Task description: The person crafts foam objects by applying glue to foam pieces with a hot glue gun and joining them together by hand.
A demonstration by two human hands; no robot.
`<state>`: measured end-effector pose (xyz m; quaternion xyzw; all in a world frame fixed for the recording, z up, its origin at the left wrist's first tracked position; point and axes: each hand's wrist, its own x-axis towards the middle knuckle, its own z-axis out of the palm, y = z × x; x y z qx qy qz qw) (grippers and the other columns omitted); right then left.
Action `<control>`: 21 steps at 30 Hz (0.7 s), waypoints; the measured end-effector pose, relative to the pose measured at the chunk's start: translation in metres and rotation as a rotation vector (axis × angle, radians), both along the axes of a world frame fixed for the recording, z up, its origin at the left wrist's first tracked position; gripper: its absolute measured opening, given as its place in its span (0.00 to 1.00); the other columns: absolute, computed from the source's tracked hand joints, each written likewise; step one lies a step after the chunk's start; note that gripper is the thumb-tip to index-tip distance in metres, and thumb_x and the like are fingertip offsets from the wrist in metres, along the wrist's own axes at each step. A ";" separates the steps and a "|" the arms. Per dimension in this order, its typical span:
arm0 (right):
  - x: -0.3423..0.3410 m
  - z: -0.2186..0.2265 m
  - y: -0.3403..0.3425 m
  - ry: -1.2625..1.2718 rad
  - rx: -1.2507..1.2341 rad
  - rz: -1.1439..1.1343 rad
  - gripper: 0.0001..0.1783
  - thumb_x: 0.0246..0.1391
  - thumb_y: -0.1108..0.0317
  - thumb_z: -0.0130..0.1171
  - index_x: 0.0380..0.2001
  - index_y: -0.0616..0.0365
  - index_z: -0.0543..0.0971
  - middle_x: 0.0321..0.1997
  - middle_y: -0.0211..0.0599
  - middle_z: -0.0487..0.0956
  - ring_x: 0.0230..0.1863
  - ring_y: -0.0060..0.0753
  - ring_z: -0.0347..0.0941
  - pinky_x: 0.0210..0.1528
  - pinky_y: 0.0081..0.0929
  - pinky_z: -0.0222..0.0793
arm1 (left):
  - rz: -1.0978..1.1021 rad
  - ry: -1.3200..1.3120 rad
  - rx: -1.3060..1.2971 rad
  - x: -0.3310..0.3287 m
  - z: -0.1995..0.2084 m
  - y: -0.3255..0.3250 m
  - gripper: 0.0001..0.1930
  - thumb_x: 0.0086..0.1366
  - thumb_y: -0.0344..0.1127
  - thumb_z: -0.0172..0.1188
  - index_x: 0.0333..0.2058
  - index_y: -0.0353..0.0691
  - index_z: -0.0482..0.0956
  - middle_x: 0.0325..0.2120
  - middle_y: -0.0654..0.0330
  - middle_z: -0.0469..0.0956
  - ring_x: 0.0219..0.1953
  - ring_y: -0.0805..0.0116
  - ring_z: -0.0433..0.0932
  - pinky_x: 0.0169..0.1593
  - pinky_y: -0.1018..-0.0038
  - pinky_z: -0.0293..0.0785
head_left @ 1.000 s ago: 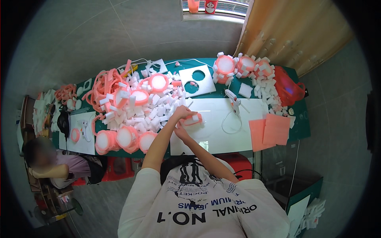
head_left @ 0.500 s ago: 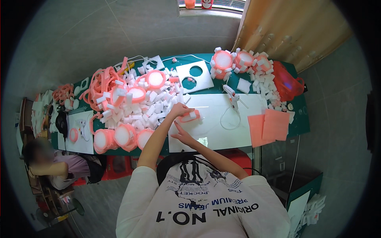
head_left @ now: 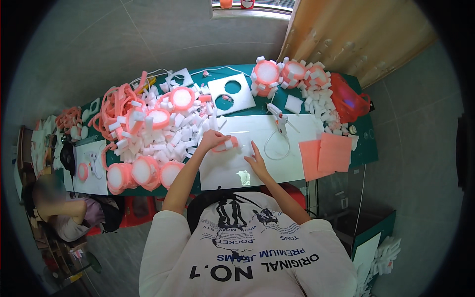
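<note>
My left hand [head_left: 213, 139] is closed on a small pink foam piece [head_left: 229, 144] with white foam on it, low over the white board [head_left: 232, 171]. Its fingers hide part of that piece. To the right of it, my right hand [head_left: 256, 162] is empty, thumb and fingers apart, just above the board. A white glue gun [head_left: 278, 119] with a looping cable stands beyond my right hand. Close by on the left spreads a heap of small white foam blocks [head_left: 180, 132], with round pink-rimmed foam pieces [head_left: 182, 99] on top.
Pink foam sheets [head_left: 334, 152] lie at the board's right end. Behind stand round foam pieces studded with blocks [head_left: 267, 74], beside a red bag [head_left: 349, 99]. A white sheet with round holes [head_left: 242, 101] lies at the back. Another person [head_left: 69, 213] sits at the far left.
My right hand has moved right and away from the pink foam piece, its fingers now pointing up the board. The left hand keeps its hold. The whole view has shifted slightly.
</note>
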<state>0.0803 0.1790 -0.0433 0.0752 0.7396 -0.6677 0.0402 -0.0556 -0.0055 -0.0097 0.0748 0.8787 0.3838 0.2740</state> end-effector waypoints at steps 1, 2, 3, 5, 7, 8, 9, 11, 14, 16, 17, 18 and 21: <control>-0.005 -0.006 0.000 -0.034 -0.009 -0.022 0.41 0.42 0.68 0.55 0.58 0.55 0.46 0.62 0.42 0.48 0.61 0.37 0.46 0.57 0.33 0.47 | 0.000 0.001 -0.001 0.002 0.001 0.000 0.26 0.40 0.59 0.60 0.25 0.39 0.80 0.19 0.57 0.77 0.22 0.67 0.75 0.30 0.77 0.71; -0.008 -0.013 -0.001 -0.033 -0.011 -0.021 0.41 0.42 0.68 0.55 0.58 0.55 0.46 0.62 0.42 0.48 0.61 0.37 0.46 0.57 0.33 0.47 | 0.007 0.025 0.011 0.004 0.002 0.001 0.25 0.40 0.58 0.60 0.25 0.39 0.80 0.20 0.57 0.77 0.22 0.67 0.75 0.30 0.77 0.71; -0.011 -0.016 -0.003 -0.041 0.016 0.005 0.43 0.41 0.67 0.56 0.58 0.55 0.45 0.62 0.42 0.47 0.61 0.38 0.45 0.58 0.33 0.46 | 0.015 0.048 0.023 0.006 0.002 0.002 0.25 0.40 0.57 0.60 0.25 0.38 0.80 0.20 0.57 0.77 0.22 0.67 0.76 0.31 0.77 0.71; -0.016 -0.023 -0.007 -0.049 0.040 0.032 0.44 0.40 0.66 0.57 0.58 0.55 0.44 0.62 0.43 0.46 0.62 0.38 0.44 0.58 0.33 0.45 | 0.023 0.059 0.031 0.009 0.003 0.002 0.25 0.40 0.57 0.61 0.25 0.38 0.80 0.20 0.57 0.77 0.23 0.67 0.76 0.31 0.77 0.71; -0.020 -0.023 -0.012 -0.069 -0.028 0.074 0.46 0.39 0.65 0.58 0.58 0.56 0.44 0.62 0.43 0.47 0.62 0.39 0.44 0.59 0.33 0.44 | 0.031 0.071 0.040 0.012 0.003 0.001 0.25 0.40 0.56 0.61 0.25 0.37 0.79 0.21 0.57 0.77 0.23 0.67 0.76 0.31 0.77 0.71; -0.022 -0.023 -0.015 -0.069 -0.030 0.075 0.46 0.39 0.65 0.58 0.58 0.56 0.44 0.62 0.43 0.47 0.62 0.39 0.44 0.59 0.33 0.44 | 0.038 0.065 0.060 0.013 0.003 0.000 0.24 0.41 0.56 0.60 0.26 0.37 0.79 0.21 0.57 0.77 0.23 0.68 0.75 0.31 0.77 0.70; -0.023 -0.018 -0.019 -0.057 -0.042 0.092 0.47 0.38 0.65 0.59 0.58 0.56 0.44 0.62 0.43 0.47 0.62 0.39 0.44 0.59 0.33 0.44 | 0.046 0.059 0.080 0.014 0.002 -0.001 0.24 0.42 0.55 0.60 0.27 0.37 0.79 0.22 0.58 0.77 0.23 0.69 0.75 0.31 0.77 0.70; -0.024 -0.017 -0.024 -0.046 -0.055 0.109 0.47 0.38 0.64 0.59 0.58 0.56 0.44 0.62 0.43 0.47 0.62 0.39 0.44 0.59 0.32 0.44 | 0.058 0.061 0.103 0.015 0.000 -0.004 0.24 0.42 0.55 0.60 0.27 0.37 0.79 0.21 0.58 0.77 0.23 0.70 0.75 0.31 0.78 0.70; -0.022 -0.022 -0.026 -0.025 -0.077 0.076 0.48 0.37 0.63 0.60 0.58 0.56 0.44 0.62 0.44 0.47 0.62 0.39 0.44 0.59 0.30 0.43 | 0.066 0.076 0.135 0.017 -0.001 -0.003 0.23 0.43 0.53 0.60 0.26 0.37 0.79 0.20 0.57 0.77 0.23 0.69 0.75 0.30 0.78 0.70; -0.022 -0.024 -0.028 0.012 0.032 0.089 0.46 0.40 0.66 0.57 0.58 0.56 0.42 0.62 0.39 0.45 0.61 0.35 0.45 0.60 0.30 0.42 | 0.068 0.092 0.142 0.017 -0.002 -0.003 0.22 0.43 0.53 0.61 0.25 0.37 0.79 0.20 0.56 0.77 0.22 0.68 0.75 0.30 0.77 0.70; -0.022 -0.024 -0.029 0.012 0.032 0.084 0.46 0.40 0.66 0.57 0.58 0.56 0.42 0.62 0.39 0.45 0.61 0.35 0.45 0.60 0.30 0.42 | 0.071 0.097 0.141 0.016 -0.004 -0.004 0.22 0.43 0.52 0.61 0.25 0.37 0.79 0.19 0.56 0.77 0.22 0.68 0.75 0.30 0.77 0.70; -0.023 -0.026 -0.031 0.027 0.044 0.081 0.46 0.40 0.67 0.58 0.58 0.56 0.42 0.62 0.39 0.45 0.61 0.35 0.45 0.60 0.30 0.42 | 0.074 0.102 0.139 0.016 -0.005 -0.004 0.22 0.43 0.52 0.61 0.25 0.37 0.79 0.19 0.57 0.77 0.22 0.68 0.75 0.30 0.77 0.70; -0.025 -0.030 -0.035 0.044 0.018 0.051 0.47 0.38 0.65 0.59 0.58 0.59 0.43 0.62 0.42 0.46 0.62 0.36 0.43 0.60 0.29 0.41 | 0.078 0.096 0.144 0.015 -0.006 -0.004 0.21 0.43 0.52 0.61 0.25 0.37 0.79 0.19 0.57 0.77 0.22 0.69 0.75 0.29 0.77 0.70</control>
